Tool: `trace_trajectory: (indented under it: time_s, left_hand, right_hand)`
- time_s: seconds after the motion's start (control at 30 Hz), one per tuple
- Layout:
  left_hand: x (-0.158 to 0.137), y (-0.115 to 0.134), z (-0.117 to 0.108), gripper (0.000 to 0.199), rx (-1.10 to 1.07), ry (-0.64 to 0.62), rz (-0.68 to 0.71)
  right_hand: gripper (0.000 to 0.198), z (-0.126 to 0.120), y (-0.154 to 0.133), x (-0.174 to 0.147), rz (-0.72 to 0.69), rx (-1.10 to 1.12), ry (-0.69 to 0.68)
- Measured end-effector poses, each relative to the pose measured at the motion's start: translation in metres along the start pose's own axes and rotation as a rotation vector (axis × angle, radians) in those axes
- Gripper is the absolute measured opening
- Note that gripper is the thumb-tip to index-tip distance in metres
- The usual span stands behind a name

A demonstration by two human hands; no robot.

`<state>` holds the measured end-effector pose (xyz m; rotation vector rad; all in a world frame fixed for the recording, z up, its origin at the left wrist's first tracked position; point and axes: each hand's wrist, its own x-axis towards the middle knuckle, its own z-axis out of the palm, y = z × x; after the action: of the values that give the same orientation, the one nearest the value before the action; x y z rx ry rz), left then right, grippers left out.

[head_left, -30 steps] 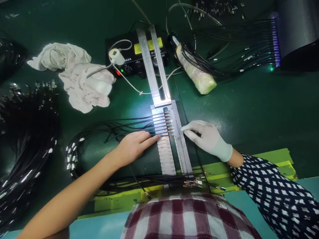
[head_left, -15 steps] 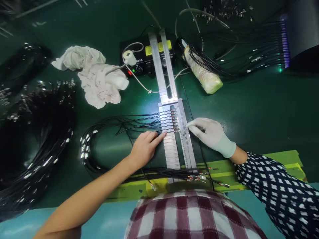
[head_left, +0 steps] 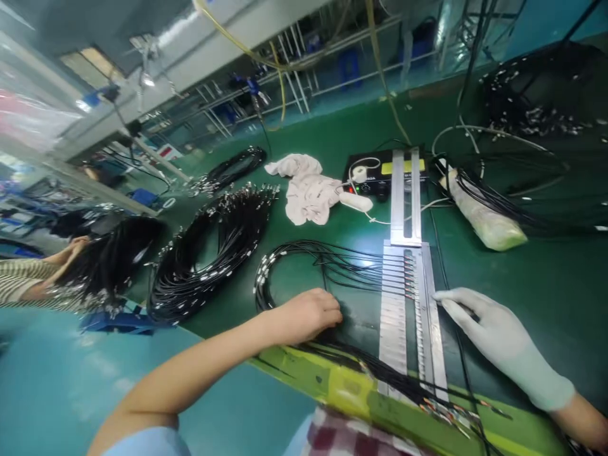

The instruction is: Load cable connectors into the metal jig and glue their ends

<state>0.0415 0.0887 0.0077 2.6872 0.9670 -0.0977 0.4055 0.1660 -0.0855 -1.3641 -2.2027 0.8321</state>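
Note:
My bare left hand is closed with its fingers curled down above the black cables, left of a slotted metal fixture. Whatever it may hold is hidden under the fingers. My right hand, in a white glove, has thumb and forefinger brought together at the fixture's right edge. Anything between those fingertips is too small to make out. Several black wires lie side by side across the upper part of the fixture, their terminal ends in its slot. More loose wire ends rest at the table's front edge.
A black control box stands behind, under the fixture's long arm. Left of it lies a crumpled white cloth. At right is a wrapped bundle. Large cable coils lie left, where another person's hands handle cables.
The view has swung left and up, showing the workshop and another person. My left hand has come off the fixture to the left and closed. My right hand remains at the fixture's edge.

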Motion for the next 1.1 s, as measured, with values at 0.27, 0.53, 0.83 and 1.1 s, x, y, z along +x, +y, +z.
trace_trajectory:
  time_s: [0.27,0.53,0.83,1.1]
  left_hand:
    - [0.047,-0.001,0.031,0.021,0.217,0.258,-0.147]
    - [0.066,0.013,0.057,0.02,0.149,0.238,-0.117]
    - [0.06,0.016,0.067,0.015,-0.244,0.34,-0.016]
    - [0.078,0.001,0.061,0.024,-0.14,0.589,-0.016]
  right_hand:
    - [0.04,0.001,0.016,-0.001,-0.057,-0.033,0.0]
    - [0.031,-0.005,-0.009,-0.01,-0.118,0.023,0.009]
    - [0.02,-0.007,-0.023,-0.01,-0.057,0.127,0.006]
    - [0.02,-0.009,-0.027,-0.009,-0.029,0.125,-0.004]
